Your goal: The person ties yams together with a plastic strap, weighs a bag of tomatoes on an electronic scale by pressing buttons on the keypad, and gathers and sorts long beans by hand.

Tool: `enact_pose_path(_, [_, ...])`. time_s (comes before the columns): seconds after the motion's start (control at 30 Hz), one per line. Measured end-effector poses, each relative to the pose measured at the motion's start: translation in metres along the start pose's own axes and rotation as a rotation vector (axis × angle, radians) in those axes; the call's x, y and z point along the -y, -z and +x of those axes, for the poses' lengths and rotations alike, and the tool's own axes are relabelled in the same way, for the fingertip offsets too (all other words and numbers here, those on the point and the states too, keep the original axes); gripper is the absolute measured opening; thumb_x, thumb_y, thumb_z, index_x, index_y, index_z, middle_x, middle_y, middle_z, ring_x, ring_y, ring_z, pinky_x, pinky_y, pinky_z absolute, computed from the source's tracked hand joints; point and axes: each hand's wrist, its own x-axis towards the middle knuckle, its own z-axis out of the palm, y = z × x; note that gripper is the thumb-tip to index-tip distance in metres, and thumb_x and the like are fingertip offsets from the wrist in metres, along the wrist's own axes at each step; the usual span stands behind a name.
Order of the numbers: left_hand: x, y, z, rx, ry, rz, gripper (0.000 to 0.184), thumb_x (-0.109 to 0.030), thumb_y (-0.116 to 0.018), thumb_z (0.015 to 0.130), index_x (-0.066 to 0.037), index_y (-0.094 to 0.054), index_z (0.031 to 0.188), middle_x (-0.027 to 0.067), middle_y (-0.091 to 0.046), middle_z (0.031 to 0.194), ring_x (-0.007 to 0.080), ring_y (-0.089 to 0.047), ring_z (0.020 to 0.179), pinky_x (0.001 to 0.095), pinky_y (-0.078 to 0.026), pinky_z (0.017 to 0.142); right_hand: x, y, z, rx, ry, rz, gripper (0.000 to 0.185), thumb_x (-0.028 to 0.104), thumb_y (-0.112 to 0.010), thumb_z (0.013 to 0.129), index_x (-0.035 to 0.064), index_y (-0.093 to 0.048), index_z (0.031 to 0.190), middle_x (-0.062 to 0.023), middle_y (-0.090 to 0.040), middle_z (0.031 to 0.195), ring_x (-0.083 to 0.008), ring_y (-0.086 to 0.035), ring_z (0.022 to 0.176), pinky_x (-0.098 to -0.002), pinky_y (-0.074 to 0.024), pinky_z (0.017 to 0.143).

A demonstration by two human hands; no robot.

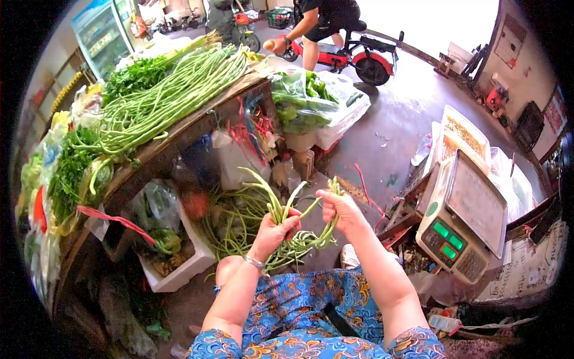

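My left hand [277, 228], a bracelet at its wrist, is closed around a few long beans [261, 178] whose ends stick up above the fingers. To its right, my right hand [339, 209] grips another small bunch of long beans [330, 234], which hangs down below the fist. One bean stretches between the two hands. Beneath them, a loose heap of long beans [233, 218] lies low in front of my knees. Parts of the heap are hidden by my hands and forearms.
A stall table [179, 122] at left bears piled long beans [173, 90] and leafy greens [134, 76]. Below stands a white foam box [194, 263]. A weighing scale [457, 215] is at right. Bagged green vegetables [302, 102] sit ahead, near a person [326, 21] beside a red scooter [365, 57].
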Motion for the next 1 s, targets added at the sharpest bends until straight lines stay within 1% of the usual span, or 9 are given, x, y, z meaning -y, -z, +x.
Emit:
enact_pose_path(0.07, [0.001,-0.003,0.000,0.046,0.008,0.019,0.014,-0.012,-0.062,0.093,-0.003,-0.062,0.104,0.0020,-0.061,0.074,0.0082,-0.053,0.057,0.0217,-0.040,0.050,-0.008,-0.003,0.002,0.016,-0.290,0.119,0.031,0.029,-0.069,0.090,0.0041,-0.061,0.106,0.0008,-0.055,0.067,-0.0059,-0.046,0.049,-0.0229,-0.0346,0.040])
enact_pose_path(0.1, [0.001,-0.004,0.000,0.076,0.015,0.019,0.014,-0.012,-0.062,0.093,-0.003,-0.062,0.104,0.0009,-0.060,0.073,0.0078,-0.052,0.057,0.0214,-0.040,0.050,-0.006,-0.011,-0.001,-0.010,-0.329,0.117,0.037,0.034,-0.064,0.093,0.0013,-0.062,0.110,-0.0040,-0.064,0.080,-0.0054,-0.044,0.051,-0.0214,-0.0343,0.041])
enact_pose_path(0.23, [0.000,-0.008,-0.005,0.248,0.099,0.148,0.013,-0.011,-0.061,0.093,-0.002,-0.062,0.103,-0.0018,-0.056,0.069,0.0062,-0.050,0.056,0.0206,-0.038,0.048,-0.009,0.003,0.015,0.078,-0.182,0.206,0.032,0.035,-0.065,0.091,0.0091,-0.066,0.110,-0.0064,-0.069,0.095,-0.0075,-0.054,0.065,-0.0228,-0.0430,0.054])
enact_pose_path(0.27, [0.001,-0.009,-0.006,0.270,0.116,0.155,0.013,-0.011,-0.061,0.093,-0.002,-0.062,0.103,-0.0018,-0.056,0.069,0.0062,-0.050,0.056,0.0206,-0.038,0.048,0.000,-0.004,0.009,-0.025,-0.083,0.149,0.029,0.031,-0.068,0.089,0.0114,-0.065,0.112,-0.0050,-0.069,0.093,-0.0071,-0.054,0.063,-0.0253,-0.0434,0.054])
enact_pose_path(0.33, [0.004,-0.011,-0.009,0.119,0.149,0.117,0.013,-0.011,-0.061,0.093,-0.002,-0.063,0.102,-0.0028,-0.055,0.067,0.0053,-0.048,0.055,0.0203,-0.036,0.048,0.018,-0.004,0.006,-0.064,0.115,0.119,0.026,0.025,-0.068,0.089,0.0109,-0.065,0.110,-0.0031,-0.069,0.088,-0.0060,-0.051,0.058,-0.0239,-0.0408,0.050])
enact_pose_path(0.43, [0.011,-0.004,-0.005,0.098,0.140,0.138,0.022,-0.018,-0.057,0.098,-0.002,-0.063,0.112,-0.0042,-0.052,0.064,0.0040,-0.045,0.051,0.0199,-0.035,0.045,0.036,-0.002,0.001,-0.022,0.342,0.142,0.022,0.021,-0.066,0.092,0.0109,-0.065,0.111,-0.0018,-0.068,0.082,-0.0022,-0.047,0.052,-0.0183,-0.0353,0.044])
enact_pose_path(0.5, [0.011,-0.003,-0.005,0.044,0.152,0.085,0.027,-0.024,-0.054,0.100,-0.004,-0.064,0.114,-0.0017,-0.055,0.071,0.0069,-0.047,0.054,0.0214,-0.037,0.047,0.044,0.001,-0.003,-0.030,0.375,0.161,0.023,0.021,-0.066,0.092,0.0104,-0.064,0.113,-0.0021,-0.068,0.082,-0.0019,-0.047,0.052,-0.0180,-0.0353,0.044])
enact_pose_path(0.8, [0.015,-0.004,-0.002,0.054,0.082,0.132,0.030,-0.025,-0.054,0.100,-0.001,-0.063,0.115,0.0001,-0.055,0.069,0.0084,-0.048,0.056,0.0222,-0.040,0.050,0.059,0.007,-0.006,-0.032,0.504,0.268,0.026,0.020,-0.063,0.094,0.0088,-0.062,0.118,-0.0055,-0.068,0.085,-0.0028,-0.048,0.051,-0.0176,-0.0368,0.042])
enact_pose_path(1.0, [0.019,-0.001,-0.001,0.015,0.086,0.151,0.030,-0.027,-0.053,0.100,-0.003,-0.064,0.115,-0.0007,-0.056,0.073,0.0081,-0.051,0.058,0.0236,-0.042,0.052,0.060,0.020,-0.002,-0.143,0.527,0.188,0.024,0.030,-0.064,0.093,0.0082,-0.068,0.101,0.0018,-0.060,0.067,-0.0042,-0.050,0.054,-0.0187,-0.0356,0.042])
